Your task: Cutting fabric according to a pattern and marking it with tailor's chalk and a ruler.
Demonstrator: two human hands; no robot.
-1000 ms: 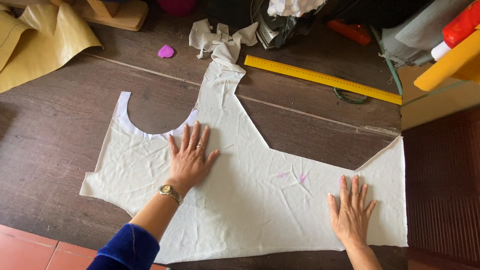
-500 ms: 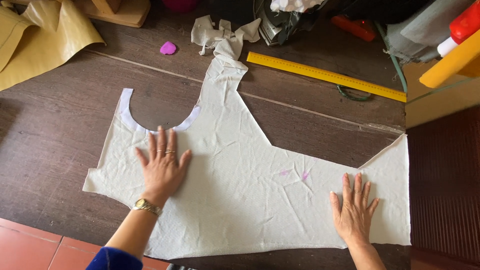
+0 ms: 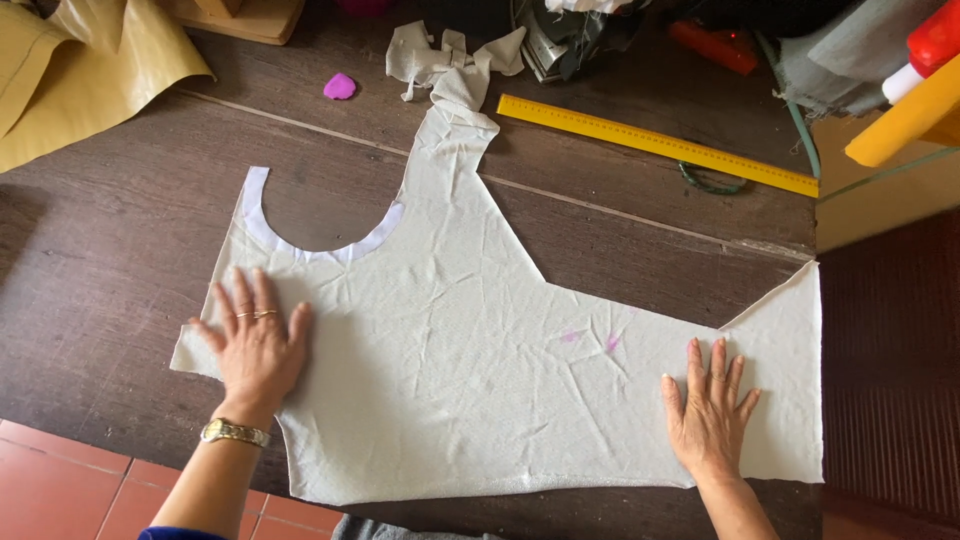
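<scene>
On dark wooden table, left hand and right hand flat, fingers spread, on cream fabric piece, yellow ruler beyond

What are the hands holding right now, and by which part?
Nothing is gripped. Both hands lie flat, palms down, on the cut white fabric piece: the left hand near its left edge below the curved neckline, the right hand near its lower right end.

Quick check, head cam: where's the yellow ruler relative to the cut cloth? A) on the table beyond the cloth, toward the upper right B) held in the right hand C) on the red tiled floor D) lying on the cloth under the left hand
A: the yellow ruler lies on the dark table beyond the cloth; both hands press flat on the cloth, empty.
</scene>
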